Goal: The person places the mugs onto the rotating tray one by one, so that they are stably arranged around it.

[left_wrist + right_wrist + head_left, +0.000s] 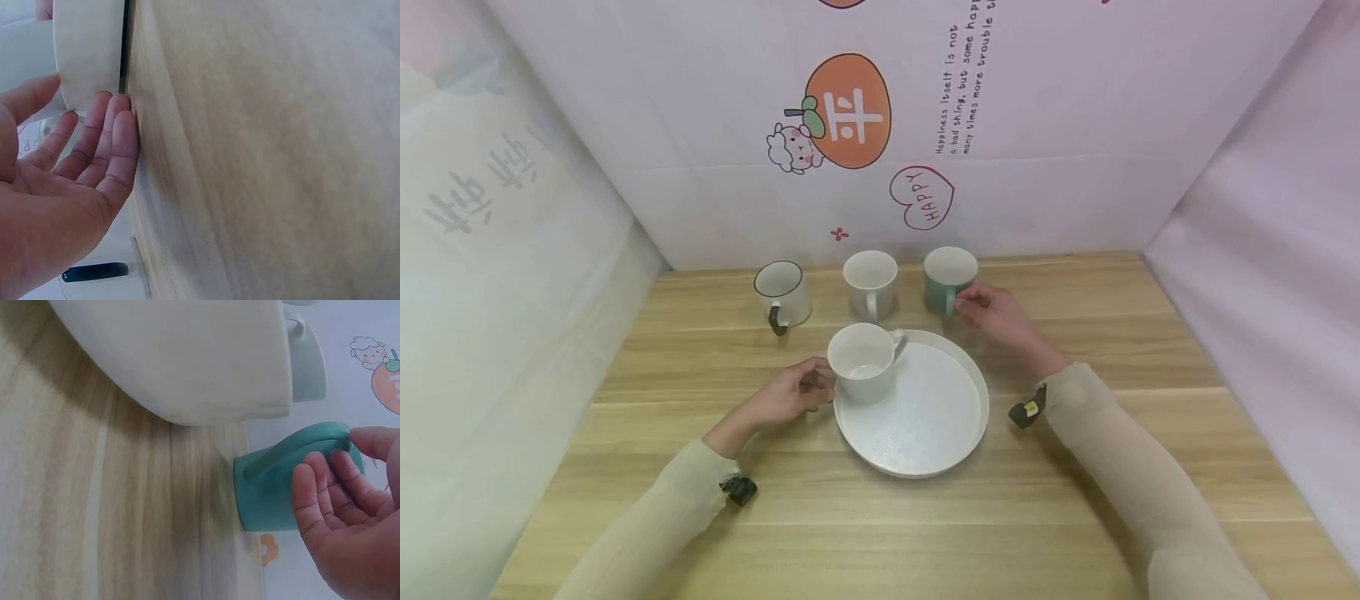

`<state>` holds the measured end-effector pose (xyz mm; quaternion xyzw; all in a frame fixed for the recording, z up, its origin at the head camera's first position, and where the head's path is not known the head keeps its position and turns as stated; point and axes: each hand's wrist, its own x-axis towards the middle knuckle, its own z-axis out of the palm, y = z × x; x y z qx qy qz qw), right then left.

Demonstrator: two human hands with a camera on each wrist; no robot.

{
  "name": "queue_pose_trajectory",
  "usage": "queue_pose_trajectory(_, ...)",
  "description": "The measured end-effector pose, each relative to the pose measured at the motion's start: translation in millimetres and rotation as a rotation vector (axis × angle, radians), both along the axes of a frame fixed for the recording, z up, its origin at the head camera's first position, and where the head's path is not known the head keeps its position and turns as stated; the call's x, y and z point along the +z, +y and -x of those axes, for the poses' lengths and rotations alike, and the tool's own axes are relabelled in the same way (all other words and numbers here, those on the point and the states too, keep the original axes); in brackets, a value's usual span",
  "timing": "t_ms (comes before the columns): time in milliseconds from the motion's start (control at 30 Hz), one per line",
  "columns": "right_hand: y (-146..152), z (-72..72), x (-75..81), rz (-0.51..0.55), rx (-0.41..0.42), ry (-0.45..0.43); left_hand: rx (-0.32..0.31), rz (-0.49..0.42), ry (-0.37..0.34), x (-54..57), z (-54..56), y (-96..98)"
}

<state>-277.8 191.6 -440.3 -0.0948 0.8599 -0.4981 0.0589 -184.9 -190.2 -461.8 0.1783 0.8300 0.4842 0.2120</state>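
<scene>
A round white tray (936,417) lies on the table, with a white mug (865,379) standing at its left side, its handle turned right. My left hand (792,390) is at the tray's left rim, beside that mug. In the left wrist view its fingertips (102,99) meet the tray's side wall, the fingers loosely bent and the thumb at the rim. Behind the tray at the right stands a teal mug (938,293) with a white inside. My right hand (996,315) pinches its handle (294,447) between thumb and fingers.
A white mug with a dark rim and dark handle (777,320) stands at the back left. Next to it is a plain white mug (870,287), handle facing me. White printed cloth (1022,200) walls the wooden table (865,550) at the back and sides.
</scene>
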Motion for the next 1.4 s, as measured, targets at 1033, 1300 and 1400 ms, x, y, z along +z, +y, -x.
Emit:
queue_pose_trajectory(1033,13.8,3.7,-4.8,-0.003,-0.016,-0.014,0.005,0.006,-0.003,-0.3,-1.0,1.0)
queue_pose_trajectory(1300,23.8,5.3,-5.1,0.015,-0.026,-0.045,0.006,0.004,-0.005,0.4,-0.8,1.1)
queue_pose_trajectory(1400,27.0,5.1,-4.4,0.042,-0.032,-0.057,0.006,0.005,-0.002,0.7,-1.0,1.2)
